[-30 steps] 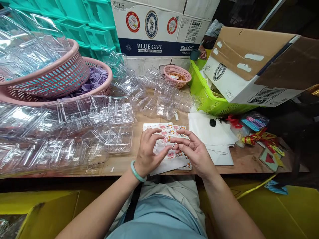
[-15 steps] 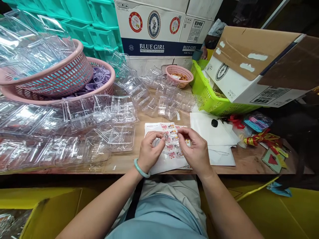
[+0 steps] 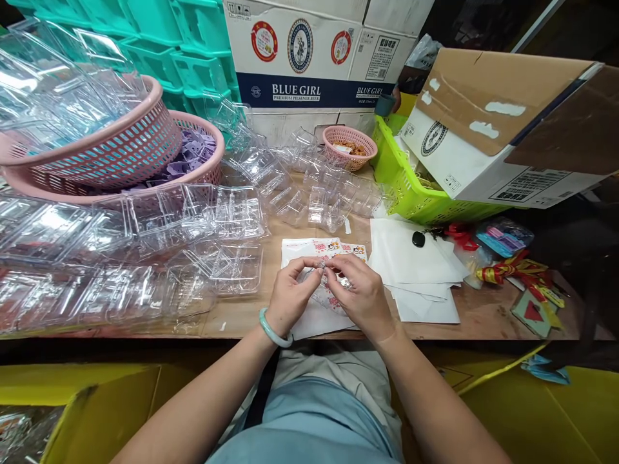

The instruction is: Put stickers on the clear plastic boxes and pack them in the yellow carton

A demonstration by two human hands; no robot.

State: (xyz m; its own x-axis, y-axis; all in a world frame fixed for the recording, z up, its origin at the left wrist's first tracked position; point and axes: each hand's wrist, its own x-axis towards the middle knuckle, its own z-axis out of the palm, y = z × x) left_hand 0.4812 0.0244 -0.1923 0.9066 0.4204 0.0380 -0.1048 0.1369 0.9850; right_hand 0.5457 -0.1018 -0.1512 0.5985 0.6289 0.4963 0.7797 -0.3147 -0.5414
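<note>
My left hand (image 3: 290,293), with a green bangle at the wrist, and my right hand (image 3: 360,293) meet over a sheet of cartoon stickers (image 3: 325,247) lying on white paper at the table's front edge. Both hands pinch a small clear item (image 3: 322,265) between their fingertips; what it is I cannot make out. An open clear plastic box (image 3: 232,267) lies just left of my left hand.
Piles of clear plastic boxes (image 3: 97,258) cover the table's left. Two stacked pink baskets (image 3: 145,148) stand behind them, a small pink basket (image 3: 349,147) and a green crate (image 3: 411,193) at the back. White sheets (image 3: 416,258) lie right. Yellow cartons (image 3: 556,412) flank my lap.
My hands went from spread fingers over the sticker sheet to a pinch. The right hand has moved left until its fingertips meet the left hand's.
</note>
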